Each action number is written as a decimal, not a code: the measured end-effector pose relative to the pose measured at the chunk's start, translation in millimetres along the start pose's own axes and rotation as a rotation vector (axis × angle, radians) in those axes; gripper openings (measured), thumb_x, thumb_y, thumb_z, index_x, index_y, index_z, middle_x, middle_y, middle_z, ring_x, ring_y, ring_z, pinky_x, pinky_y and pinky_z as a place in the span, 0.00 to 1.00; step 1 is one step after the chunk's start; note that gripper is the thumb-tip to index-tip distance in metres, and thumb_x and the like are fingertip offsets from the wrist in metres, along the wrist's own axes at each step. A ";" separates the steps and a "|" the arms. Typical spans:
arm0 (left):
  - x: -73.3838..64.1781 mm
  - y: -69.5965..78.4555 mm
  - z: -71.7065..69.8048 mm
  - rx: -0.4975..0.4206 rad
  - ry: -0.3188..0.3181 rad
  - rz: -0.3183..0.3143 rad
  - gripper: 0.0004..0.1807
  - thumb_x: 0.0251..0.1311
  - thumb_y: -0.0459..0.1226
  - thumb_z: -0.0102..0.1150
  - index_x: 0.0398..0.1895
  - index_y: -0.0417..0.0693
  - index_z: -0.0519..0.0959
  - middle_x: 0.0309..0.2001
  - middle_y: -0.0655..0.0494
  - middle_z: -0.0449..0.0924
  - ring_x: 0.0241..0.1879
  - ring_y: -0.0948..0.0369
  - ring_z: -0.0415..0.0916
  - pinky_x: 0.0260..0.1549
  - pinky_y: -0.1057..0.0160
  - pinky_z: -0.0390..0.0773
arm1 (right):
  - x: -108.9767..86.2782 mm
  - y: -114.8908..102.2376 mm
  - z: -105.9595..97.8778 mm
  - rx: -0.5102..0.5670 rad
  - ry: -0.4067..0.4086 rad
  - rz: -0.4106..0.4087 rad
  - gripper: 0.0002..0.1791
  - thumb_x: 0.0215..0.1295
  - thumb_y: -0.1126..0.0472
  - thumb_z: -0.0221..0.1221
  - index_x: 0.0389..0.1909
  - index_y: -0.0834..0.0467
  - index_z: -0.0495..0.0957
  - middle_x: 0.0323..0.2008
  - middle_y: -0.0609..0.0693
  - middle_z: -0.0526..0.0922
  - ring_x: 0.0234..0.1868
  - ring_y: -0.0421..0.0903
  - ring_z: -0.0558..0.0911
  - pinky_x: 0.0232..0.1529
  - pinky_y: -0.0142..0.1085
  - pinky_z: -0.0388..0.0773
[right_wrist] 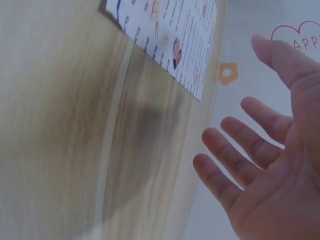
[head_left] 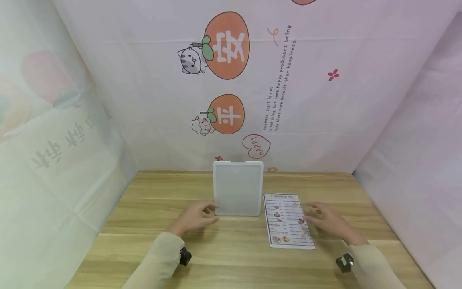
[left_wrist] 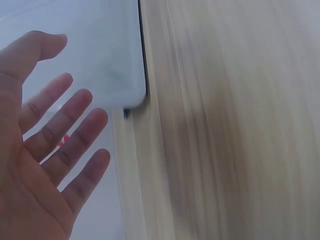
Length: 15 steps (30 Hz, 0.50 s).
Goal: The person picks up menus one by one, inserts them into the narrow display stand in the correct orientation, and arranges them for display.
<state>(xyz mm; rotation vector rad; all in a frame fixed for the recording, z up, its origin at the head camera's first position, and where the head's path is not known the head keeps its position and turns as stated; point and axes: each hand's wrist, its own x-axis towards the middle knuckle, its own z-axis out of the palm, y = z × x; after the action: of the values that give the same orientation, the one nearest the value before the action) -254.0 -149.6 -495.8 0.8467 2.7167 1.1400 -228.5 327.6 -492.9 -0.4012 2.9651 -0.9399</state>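
A white-framed upright board (head_left: 238, 189) with a pale grey panel stands on the wooden table. My left hand (head_left: 197, 216) is at its lower left edge, fingers relaxed and holding nothing. The left wrist view shows that hand (left_wrist: 55, 135) with fingers spread beside the board's corner (left_wrist: 110, 75). Right of the board lies a printed menu sheet (head_left: 288, 220) with small food pictures. Close to the sheet's right edge is my right hand (head_left: 328, 218), its fingers loosely spread. In the right wrist view the hand (right_wrist: 260, 155) holds nothing, and part of the menu sheet (right_wrist: 170, 40) shows.
A wood-grain table (head_left: 238, 257) reaches back to a white printed cloth (head_left: 162, 100) with orange fruit drawings and lettering. More cloth hangs along the left (head_left: 54, 160) and right (head_left: 415, 140) sides. Each wrist carries a small black camera.
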 end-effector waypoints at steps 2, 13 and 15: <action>4.2 1.6 5.1 -0.034 -0.016 0.011 0.23 0.64 0.46 0.67 0.58 0.44 0.79 0.53 0.48 0.82 0.49 0.53 0.80 0.48 0.52 0.81 | 0.9 -0.9 0.0 0.030 -0.018 0.013 0.39 0.67 0.47 0.65 0.67 0.70 0.67 0.63 0.73 0.70 0.56 0.69 0.77 0.53 0.64 0.75; 27.2 15.7 42.1 -0.232 -0.104 -0.056 0.22 0.68 0.41 0.63 0.62 0.42 0.77 0.57 0.48 0.79 0.54 0.53 0.77 0.54 0.55 0.77 | 4.2 0.8 5.3 0.113 -0.084 0.119 0.42 0.63 0.47 0.68 0.67 0.71 0.66 0.61 0.73 0.72 0.57 0.69 0.77 0.52 0.61 0.77; 30.7 20.4 48.9 -0.270 -0.112 -0.073 0.22 0.68 0.41 0.62 0.62 0.42 0.77 0.57 0.48 0.79 0.54 0.52 0.77 0.54 0.55 0.77 | 3.7 1.2 6.8 0.130 -0.083 0.131 0.42 0.62 0.47 0.68 0.67 0.71 0.67 0.60 0.72 0.74 0.56 0.68 0.78 0.52 0.60 0.78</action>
<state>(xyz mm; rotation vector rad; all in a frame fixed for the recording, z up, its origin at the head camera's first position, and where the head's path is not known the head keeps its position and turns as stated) -257.2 -90.9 -512.9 0.7416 2.4110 1.3594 -231.8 323.8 -498.9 -0.2345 2.7971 -1.0650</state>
